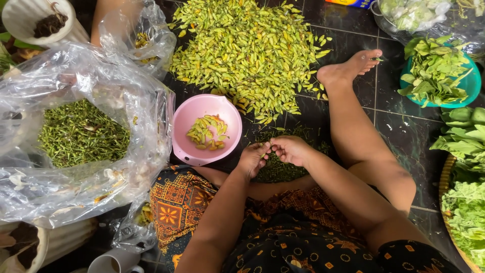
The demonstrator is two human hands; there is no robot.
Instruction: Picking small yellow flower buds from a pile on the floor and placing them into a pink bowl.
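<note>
My left hand (253,157) and my right hand (290,149) meet fingertip to fingertip over a small heap of green stems (278,169) on the dark tiled floor. Together they pinch one small chili between them; it is mostly hidden by the fingers. Just left of my hands stands a pink bowl (194,146) holding a few yellow-green chilies (206,132). Beyond the bowl lies a large pile of yellow-green chilies (247,50). My bare right leg (353,126) stretches out beside the pile.
A big clear plastic bag (101,81) with green stems (78,132) lies at the left. A teal bowl of leaves (437,76) and leafy greens in a woven basket (467,202) are on the right. White pots (35,20) stand at the left edge.
</note>
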